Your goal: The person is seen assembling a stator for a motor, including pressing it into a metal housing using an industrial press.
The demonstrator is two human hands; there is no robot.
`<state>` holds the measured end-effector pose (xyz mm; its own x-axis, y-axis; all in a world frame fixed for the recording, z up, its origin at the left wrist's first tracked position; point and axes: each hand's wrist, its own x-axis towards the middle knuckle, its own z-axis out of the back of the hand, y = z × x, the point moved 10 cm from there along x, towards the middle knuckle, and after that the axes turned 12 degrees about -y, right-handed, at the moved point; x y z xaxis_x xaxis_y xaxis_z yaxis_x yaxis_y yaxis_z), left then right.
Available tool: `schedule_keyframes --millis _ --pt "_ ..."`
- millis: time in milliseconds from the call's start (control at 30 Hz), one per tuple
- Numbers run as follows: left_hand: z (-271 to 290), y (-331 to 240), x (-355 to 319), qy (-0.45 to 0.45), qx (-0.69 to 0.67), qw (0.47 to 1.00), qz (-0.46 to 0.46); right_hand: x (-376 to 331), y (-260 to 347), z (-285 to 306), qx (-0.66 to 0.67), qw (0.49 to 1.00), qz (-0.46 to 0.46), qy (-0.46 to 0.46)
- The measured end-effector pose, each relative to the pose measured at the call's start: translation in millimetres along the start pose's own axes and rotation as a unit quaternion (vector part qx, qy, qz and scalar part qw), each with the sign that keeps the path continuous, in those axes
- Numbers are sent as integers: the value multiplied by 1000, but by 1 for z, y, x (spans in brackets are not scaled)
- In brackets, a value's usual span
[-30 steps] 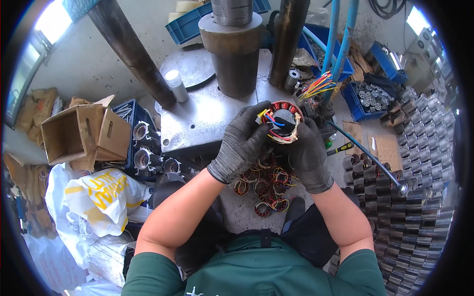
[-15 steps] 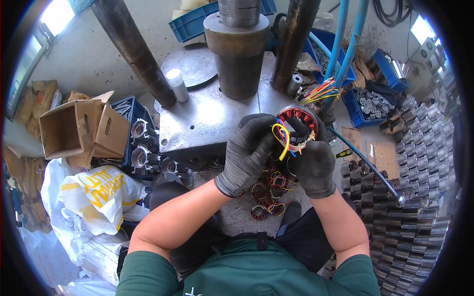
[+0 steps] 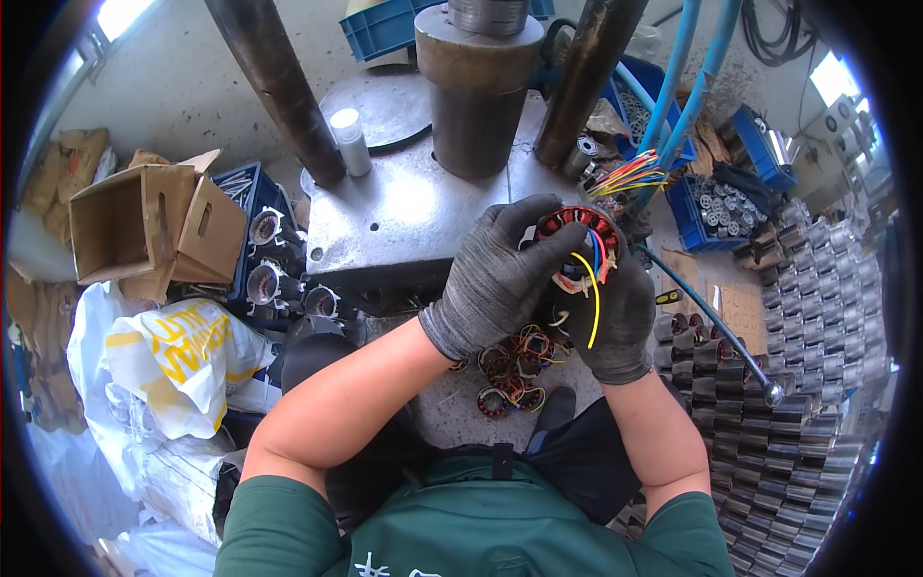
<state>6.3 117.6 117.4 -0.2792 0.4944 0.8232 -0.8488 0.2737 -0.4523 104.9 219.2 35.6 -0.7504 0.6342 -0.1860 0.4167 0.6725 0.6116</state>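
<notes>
Above metal press table (image 3: 404, 216), both gloved hands (image 3: 500, 274) around wound stator (image 3: 579, 236).

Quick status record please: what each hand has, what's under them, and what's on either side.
left hand: gloved, wrapped over the wound stator
right hand: gloved, supporting the stator from below
stator leads: yellow wire hangs loose over the right glove, with red and blue ones
below hands: pile of small wound coils
ahead: metal press plate with grey cylinder
person's left: open cardboard box
person's right: stacked metal cores
</notes>
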Motion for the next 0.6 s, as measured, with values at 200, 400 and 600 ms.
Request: schedule_keyframes --millis 200,400,600 --pt "-4 2 0 8 -15 1000 -4 -2 12 -2 -208 973 92 -43" --pt "-3 28 -7 -22 -128 976 174 -2 12 -7 -152 983 82 -60" --pt "-17 53 -19 24 -167 933 319 -1 11 -14 -184 975 114 -41"
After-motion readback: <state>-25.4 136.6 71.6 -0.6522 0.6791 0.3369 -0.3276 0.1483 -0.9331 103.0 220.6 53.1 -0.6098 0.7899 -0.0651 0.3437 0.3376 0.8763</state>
